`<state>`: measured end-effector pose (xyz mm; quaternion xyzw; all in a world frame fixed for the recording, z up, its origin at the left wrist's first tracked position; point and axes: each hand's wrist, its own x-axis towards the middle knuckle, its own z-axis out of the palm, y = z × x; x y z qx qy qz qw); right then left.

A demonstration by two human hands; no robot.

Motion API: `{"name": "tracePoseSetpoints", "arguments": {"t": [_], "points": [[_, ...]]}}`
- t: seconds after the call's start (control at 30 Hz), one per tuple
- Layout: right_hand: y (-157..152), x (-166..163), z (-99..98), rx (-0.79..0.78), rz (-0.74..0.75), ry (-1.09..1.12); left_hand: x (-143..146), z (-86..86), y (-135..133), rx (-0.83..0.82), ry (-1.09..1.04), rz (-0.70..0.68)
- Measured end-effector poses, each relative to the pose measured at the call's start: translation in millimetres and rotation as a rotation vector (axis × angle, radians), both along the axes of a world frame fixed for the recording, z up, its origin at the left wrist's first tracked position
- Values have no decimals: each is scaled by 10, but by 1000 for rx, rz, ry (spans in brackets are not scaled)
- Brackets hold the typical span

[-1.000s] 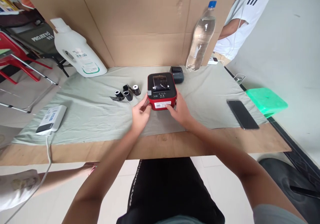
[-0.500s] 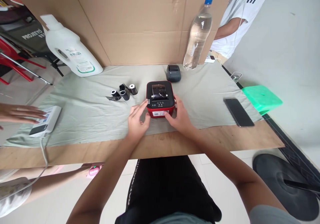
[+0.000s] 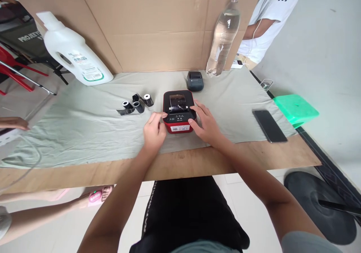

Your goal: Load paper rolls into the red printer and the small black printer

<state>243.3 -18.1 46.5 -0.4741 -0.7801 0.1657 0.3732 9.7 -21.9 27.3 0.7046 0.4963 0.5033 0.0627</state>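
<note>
Grey cloth (image 3: 90, 136) under the red-and-black printer (image 3: 179, 114), left hand (image 3: 153, 133) curled at its near-left corner, can't tell if gripping, right hand (image 3: 208, 125) loosely spread against its right edge, black rolls (image 3: 138, 107) left of it, smaller printer (image 3: 195, 82) behind

Two printers (image 3: 178, 119) (image 3: 195, 83), three rolls (image 3: 138, 107), two bottles (image 3: 81, 59) (image 3: 224, 34), one phone (image 3: 270, 126).

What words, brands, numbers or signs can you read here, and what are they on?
"PROJEEY", ending unclear: dark chair.
Three stripes, no letters: white sleeve.
Too small or blurred to read: label on the white jug, sticker and top markings on the red printer, small printer's mark, water bottle's tag, trousers' side lettering, pink slipper's badge.
</note>
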Motion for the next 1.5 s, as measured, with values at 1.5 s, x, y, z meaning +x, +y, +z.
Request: {"name": "tracePoseSetpoints", "arguments": {"t": [1.5], "points": [[1121, -533, 748, -310, 250, -727, -34, -88, 66, 185, -57, -229]]}}
